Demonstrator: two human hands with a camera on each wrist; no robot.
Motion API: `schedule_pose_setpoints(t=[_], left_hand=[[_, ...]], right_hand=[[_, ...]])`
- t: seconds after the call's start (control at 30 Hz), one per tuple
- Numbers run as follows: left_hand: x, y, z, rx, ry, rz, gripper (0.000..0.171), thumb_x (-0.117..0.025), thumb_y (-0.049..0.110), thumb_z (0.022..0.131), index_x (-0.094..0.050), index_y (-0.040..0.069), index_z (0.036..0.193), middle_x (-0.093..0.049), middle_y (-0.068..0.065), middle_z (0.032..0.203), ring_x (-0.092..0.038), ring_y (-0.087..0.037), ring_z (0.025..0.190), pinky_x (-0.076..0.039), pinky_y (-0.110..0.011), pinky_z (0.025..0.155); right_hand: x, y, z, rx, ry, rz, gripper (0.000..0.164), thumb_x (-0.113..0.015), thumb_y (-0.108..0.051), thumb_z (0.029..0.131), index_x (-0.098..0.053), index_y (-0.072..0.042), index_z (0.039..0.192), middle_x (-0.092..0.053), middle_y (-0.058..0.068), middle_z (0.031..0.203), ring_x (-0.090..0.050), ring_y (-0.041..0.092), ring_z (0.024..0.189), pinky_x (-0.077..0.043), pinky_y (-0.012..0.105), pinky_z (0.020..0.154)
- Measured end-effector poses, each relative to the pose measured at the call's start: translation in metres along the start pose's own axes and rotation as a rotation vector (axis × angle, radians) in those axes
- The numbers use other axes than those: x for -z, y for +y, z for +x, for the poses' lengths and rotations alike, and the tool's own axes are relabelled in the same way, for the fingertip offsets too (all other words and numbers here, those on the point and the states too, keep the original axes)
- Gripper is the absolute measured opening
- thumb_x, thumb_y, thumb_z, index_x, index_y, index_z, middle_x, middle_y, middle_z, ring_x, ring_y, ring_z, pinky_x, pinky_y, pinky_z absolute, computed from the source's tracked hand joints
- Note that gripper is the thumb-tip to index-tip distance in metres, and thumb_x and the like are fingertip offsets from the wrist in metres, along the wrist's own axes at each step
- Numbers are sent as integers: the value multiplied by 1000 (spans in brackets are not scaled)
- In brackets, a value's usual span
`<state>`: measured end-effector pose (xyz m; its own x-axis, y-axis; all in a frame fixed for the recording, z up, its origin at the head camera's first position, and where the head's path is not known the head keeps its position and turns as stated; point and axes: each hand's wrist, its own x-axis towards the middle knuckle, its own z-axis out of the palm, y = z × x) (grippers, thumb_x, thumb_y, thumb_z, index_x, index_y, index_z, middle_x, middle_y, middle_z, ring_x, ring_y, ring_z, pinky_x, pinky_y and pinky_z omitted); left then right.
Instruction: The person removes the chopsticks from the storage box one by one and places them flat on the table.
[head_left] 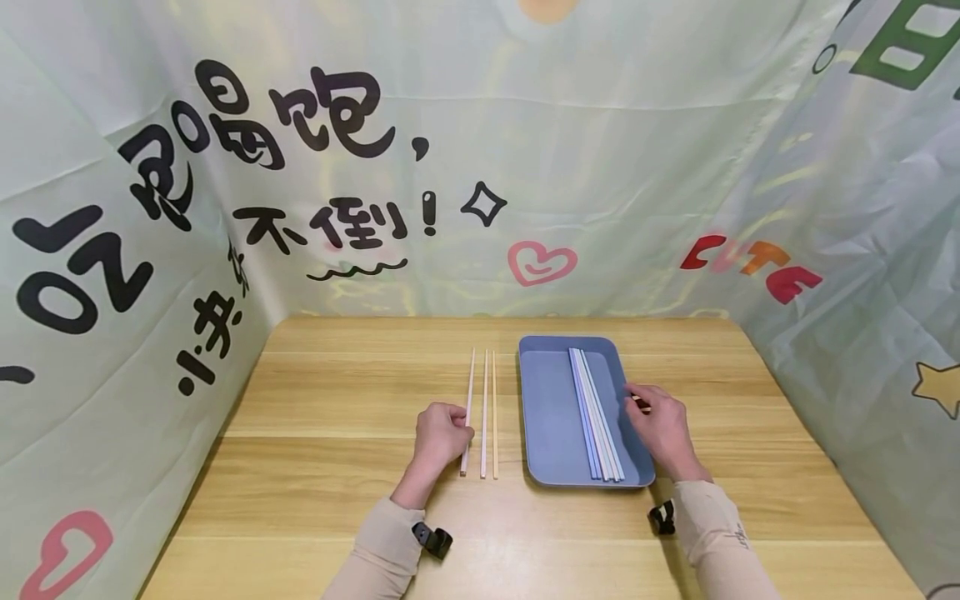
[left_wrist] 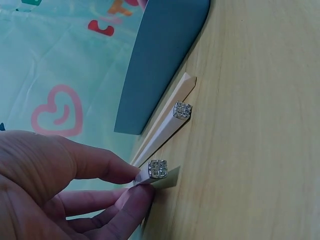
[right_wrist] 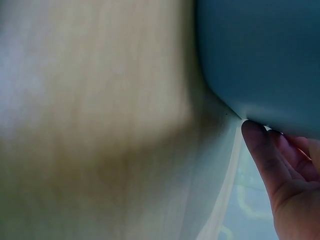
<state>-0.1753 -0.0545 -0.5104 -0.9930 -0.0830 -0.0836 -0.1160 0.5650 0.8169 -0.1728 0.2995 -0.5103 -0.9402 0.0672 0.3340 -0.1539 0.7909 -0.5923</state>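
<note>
I'm pinching one chopstick [head_left: 469, 392] near its sparkly end [left_wrist: 158, 169] with the left hand [head_left: 441, 433], probably for control, beside two more chopsticks [head_left: 484, 417] on the desk [head_left: 337, 400]. The right hand [head_left: 665, 427] is touching the tray [head_left: 547, 425], maybe steadying it; can't tell if it's gripping.

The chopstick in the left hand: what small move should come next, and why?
Perhaps the left hand should lift that chopstick and move it toward the tray. It pinches the chopstick near its studded end, two loose chopsticks lie alongside on the table, and the tray next to them holds a bunch of chopsticks, with the right hand at its edge.
</note>
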Motion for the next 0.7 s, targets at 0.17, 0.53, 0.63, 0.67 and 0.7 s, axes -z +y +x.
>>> schedule_pose_setpoints(t=[0.17, 0.53, 0.63, 0.67, 0.7], left_hand=[[-1, 0, 0, 5, -2, -6, 29, -80, -1, 79, -79, -4, 109, -72, -5, 83, -65, -16, 76, -55, -28, 66], [0, -1, 1, -9, -13, 6, 32, -82, 0, 79, -78, -2, 110, -71, -5, 82, -64, -16, 74, -55, -31, 67], [0, -1, 1, -4, -19, 0, 33, -82, -1, 79, -78, -2, 112, -70, -5, 82, -63, -16, 74, -55, -30, 67], [0, -2, 1, -3, -20, -4, 33, -82, -1, 79, -78, -2, 112, -70, -5, 82, -63, -16, 74, -55, -30, 66], [0, -2, 1, -1, -22, -9, 34, -82, -1, 79, -77, -3, 112, -70, -5, 82, -63, -16, 73, -54, -29, 65]], right_hand=[[-1, 0, 0, -5, -8, -4, 30, -67, -1, 98, -71, 7, 126, -72, 30, 121, -73, 41, 95, -56, 21, 66], [-2, 1, 0, 1, 2, -7, 30, -67, 0, 97, -72, 8, 125, -72, 30, 119, -74, 41, 93, -57, 21, 66], [-2, 0, 0, -9, -4, -7, 30, -67, 0, 97, -71, 8, 126, -72, 30, 120, -74, 41, 94, -56, 19, 66], [-2, 0, 0, -14, -8, -7, 30, -67, 0, 97, -71, 8, 126, -72, 30, 120, -74, 41, 94, -56, 19, 67], [-1, 0, 0, -17, -11, -7, 30, -66, 0, 97, -71, 8, 126, -72, 30, 121, -74, 41, 95, -55, 18, 67]])
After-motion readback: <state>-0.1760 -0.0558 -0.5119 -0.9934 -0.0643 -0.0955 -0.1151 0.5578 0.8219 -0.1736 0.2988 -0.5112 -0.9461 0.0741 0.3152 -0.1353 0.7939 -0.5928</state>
